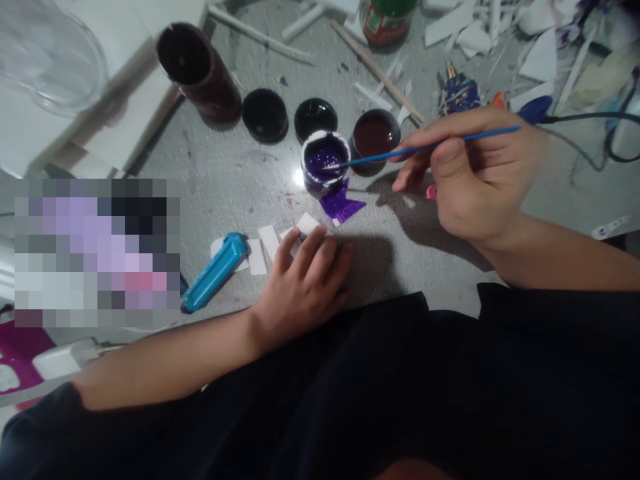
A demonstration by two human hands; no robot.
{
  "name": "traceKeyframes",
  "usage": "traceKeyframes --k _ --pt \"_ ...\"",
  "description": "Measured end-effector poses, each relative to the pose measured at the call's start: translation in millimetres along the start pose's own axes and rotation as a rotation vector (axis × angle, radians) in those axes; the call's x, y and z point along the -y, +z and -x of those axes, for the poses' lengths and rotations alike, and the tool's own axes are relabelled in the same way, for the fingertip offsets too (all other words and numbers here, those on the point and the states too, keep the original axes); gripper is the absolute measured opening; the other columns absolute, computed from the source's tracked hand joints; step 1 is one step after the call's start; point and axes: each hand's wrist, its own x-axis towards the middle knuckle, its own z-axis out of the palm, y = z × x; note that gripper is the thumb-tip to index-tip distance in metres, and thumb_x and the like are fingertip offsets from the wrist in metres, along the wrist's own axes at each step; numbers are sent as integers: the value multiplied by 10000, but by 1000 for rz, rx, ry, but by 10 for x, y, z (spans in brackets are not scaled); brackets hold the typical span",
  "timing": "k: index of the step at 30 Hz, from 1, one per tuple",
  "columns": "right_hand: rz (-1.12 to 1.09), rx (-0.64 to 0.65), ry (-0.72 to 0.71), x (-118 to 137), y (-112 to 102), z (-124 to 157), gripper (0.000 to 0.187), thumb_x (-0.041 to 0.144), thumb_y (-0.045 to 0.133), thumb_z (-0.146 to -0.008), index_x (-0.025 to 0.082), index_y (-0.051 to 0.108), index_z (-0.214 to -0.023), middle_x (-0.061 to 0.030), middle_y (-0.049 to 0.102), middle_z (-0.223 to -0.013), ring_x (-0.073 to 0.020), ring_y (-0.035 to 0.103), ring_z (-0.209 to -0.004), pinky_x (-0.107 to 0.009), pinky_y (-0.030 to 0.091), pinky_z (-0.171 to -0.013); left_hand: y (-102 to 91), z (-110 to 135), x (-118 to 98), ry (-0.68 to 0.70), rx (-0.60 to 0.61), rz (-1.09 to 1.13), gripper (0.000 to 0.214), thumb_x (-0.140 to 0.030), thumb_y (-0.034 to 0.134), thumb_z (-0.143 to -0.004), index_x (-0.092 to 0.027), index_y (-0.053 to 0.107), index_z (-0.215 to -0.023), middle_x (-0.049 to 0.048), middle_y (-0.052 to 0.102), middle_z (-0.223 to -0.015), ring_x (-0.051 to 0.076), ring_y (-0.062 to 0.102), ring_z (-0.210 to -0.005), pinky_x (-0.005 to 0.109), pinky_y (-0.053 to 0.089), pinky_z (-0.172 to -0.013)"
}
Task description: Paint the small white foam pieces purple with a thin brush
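Observation:
My right hand (470,177) pinches a thin blue paintbrush (430,145), and the brush tip dips into a small open pot of purple paint (324,160). A paper piece painted purple (342,205) lies just in front of that pot. My left hand (303,283) rests on the grey surface with its fingers pressing on a small white paper piece (306,223). More white paper pieces (269,241) lie in a row to its left, beside a blue utility knife (216,272).
A brown paint pot (376,135), two black lids (265,115), and a dark cylinder (199,72) stand behind. White paper scraps (465,27), wooden sticks (377,70), a green-capped jar (387,20) and a black cable (617,143) litter the far side. A clear container (47,53) is at far left.

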Motion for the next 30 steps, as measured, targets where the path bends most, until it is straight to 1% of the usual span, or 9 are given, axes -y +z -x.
traceKeyframes --k 5,8,10,13,15,18,21,26,30 --pt "-60 -43 -62 -159 -16 -47 339 546 804 -1156 230 922 -1182 31 927 -948 -77 838 -622 -99 560 -497 -11 -11 -4 1 -11 -8 545 -451 730 -1125 -142 772 -1573 208 820 -1477 426 719 -1526 613 531 -1350" --pt "-111 -130 -50 -203 -10 -46 309 516 823 -1150 222 917 -1126 38 920 -918 -73 832 -609 -90 553 -486 -16 -5 1 -6 18 8 577 -473 747 -1123 -159 755 -1607 204 812 -1508 435 704 -1551 625 522 -1360" --pt "-126 -153 -54 -199 -15 -46 295 519 823 -1147 240 906 -1104 58 918 -928 -69 838 -626 -94 563 -500 -17 -2 6 4 13 3 581 -475 741 -1128 -144 751 -1606 207 815 -1496 433 709 -1546 622 522 -1363" --pt "-115 -148 -88 -160 -25 -47 290 529 804 -1152 262 888 -1080 102 904 -924 -61 840 -645 -99 561 -525 -13 -1 11 15 -12 -9 563 -473 723 -1138 -126 762 -1580 212 821 -1470 425 725 -1525 610 529 -1359" --pt "-103 -148 -104 -122 -21 -37 309 522 794 -1162 251 895 -1053 93 890 -874 -58 819 -610 -102 540 -506 -9 1 10 9 -3 0 575 -473 732 -1132 -135 756 -1596 213 816 -1485 430 719 -1534 615 529 -1358" --pt "-63 -95 -40 -70 0 3 319 509 817 -1154 243 926 -1016 48 886 -835 -82 809 -591 -149 579 -487 -2 9 5 -11 20 20 592 -475 750 -1118 -164 749 -1622 209 807 -1513 442 701 -1559 635 518 -1367" --pt "-35 -45 15 -44 12 48 291 516 839 -1135 279 938 -1000 48 882 -847 -106 813 -606 -203 635 -486 6 18 0 -25 26 31 589 -479 761 -1106 -185 755 -1617 202 803 -1520 447 697 -1566 646 505 -1380" --pt "-4 -12 48 -29 13 55 288 536 834 -1134 294 928 -1007 50 871 -848 -92 799 -605 -189 642 -503 3 16 4 -20 28 30 586 -471 769 -1099 -186 754 -1611 194 807 -1515 440 699 -1567 637 509 -1378" --pt "-18 -17 63 -25 34 36 341 583 841 -1120 276 894 -980 38 844 -800 -88 755 -547 -186 605 -458 -13 7 10 -2 8 5 567 -473 748 -1124 -148 757 -1588 208 817 -1494 430 717 -1546 619 519 -1365"
